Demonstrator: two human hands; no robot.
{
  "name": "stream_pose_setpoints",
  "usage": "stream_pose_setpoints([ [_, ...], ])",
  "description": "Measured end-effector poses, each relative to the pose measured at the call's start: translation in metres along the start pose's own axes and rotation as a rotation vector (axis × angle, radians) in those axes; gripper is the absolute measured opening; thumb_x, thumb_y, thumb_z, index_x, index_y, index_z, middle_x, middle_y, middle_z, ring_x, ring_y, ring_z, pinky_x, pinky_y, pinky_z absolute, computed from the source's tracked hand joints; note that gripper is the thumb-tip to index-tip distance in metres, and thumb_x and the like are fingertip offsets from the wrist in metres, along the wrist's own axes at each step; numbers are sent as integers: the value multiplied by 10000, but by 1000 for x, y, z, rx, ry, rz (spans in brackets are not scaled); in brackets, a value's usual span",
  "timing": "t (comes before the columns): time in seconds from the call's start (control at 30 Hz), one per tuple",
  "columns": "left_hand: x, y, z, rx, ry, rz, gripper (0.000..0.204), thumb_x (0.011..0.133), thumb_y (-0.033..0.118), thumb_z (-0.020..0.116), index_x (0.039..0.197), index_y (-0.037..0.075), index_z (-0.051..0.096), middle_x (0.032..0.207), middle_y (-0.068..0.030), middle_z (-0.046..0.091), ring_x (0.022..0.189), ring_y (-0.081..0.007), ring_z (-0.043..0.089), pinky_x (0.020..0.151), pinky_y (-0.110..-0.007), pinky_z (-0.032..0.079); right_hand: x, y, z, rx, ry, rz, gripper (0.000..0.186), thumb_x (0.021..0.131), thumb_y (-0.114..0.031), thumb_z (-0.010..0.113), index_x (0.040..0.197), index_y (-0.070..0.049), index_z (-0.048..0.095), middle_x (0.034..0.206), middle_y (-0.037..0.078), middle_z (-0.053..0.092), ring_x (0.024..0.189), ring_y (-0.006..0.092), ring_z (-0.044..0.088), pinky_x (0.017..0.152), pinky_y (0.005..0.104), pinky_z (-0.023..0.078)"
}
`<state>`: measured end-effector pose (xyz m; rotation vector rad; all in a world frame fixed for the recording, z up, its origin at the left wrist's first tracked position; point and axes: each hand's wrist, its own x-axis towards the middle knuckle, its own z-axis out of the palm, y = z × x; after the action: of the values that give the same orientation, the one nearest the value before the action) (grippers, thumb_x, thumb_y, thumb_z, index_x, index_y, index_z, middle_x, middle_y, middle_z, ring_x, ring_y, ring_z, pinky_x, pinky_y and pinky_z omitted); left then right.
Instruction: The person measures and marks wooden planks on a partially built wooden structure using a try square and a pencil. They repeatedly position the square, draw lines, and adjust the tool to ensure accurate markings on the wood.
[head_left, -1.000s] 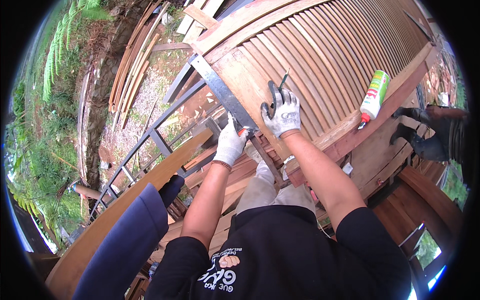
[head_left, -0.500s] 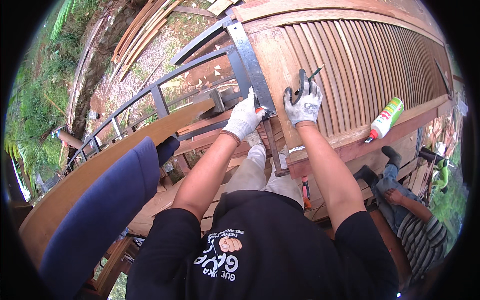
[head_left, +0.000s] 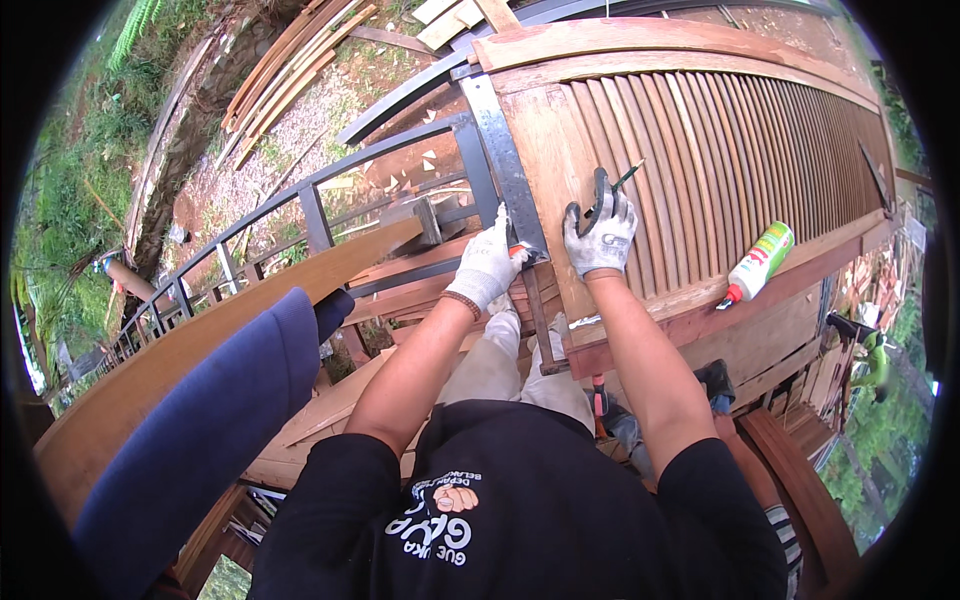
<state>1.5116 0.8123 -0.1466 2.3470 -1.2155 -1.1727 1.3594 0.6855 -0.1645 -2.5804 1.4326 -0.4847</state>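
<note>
Both my hands wear white work gloves with dark palms. My left hand, its index finger stretched forward, grips the orange-marked near end of what looks like a hand saw. The saw's flat, dark blade has a hole in its pale far end and lies along the left end of a slatted wooden panel. On that panel rests my right hand, fingers partly spread, with a dark pencil held among them, pointing up and right. The gloves hide the saw's handle and the pencil's lower end.
A white-and-green glue bottle with a red cap lies on the panel's near edge. Left of me are a black metal railing, a curved wooden board and dark blue cloth. Another person's arm shows at lower right.
The view has shifted slightly. My hands keep nearly the same place and hold. The other person at right has moved and is now mostly hidden behind my right arm.
</note>
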Motion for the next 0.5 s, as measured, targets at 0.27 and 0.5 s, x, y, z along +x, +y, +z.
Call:
stream_pose_setpoints([
  [0.27,3,-3,0,-40,58,40,949,848,274,746,1565,-47,213,1237,-276,639,1135,-395,636,979,-437,510,0,0,1,19,5,1,803,864,-362,651,1563,-148,319,1229,201,525,1195,374,503,1044,550,368],
  [0.5,4,-3,0,-10,34,25,939,856,279,739,1558,-60,217,1207,-291,647,1118,-396,645,964,-431,517,-1,2,2,28,-5,5,801,866,-367,648,1563,-149,320,1224,204,524,1190,376,501,1041,548,367],
])
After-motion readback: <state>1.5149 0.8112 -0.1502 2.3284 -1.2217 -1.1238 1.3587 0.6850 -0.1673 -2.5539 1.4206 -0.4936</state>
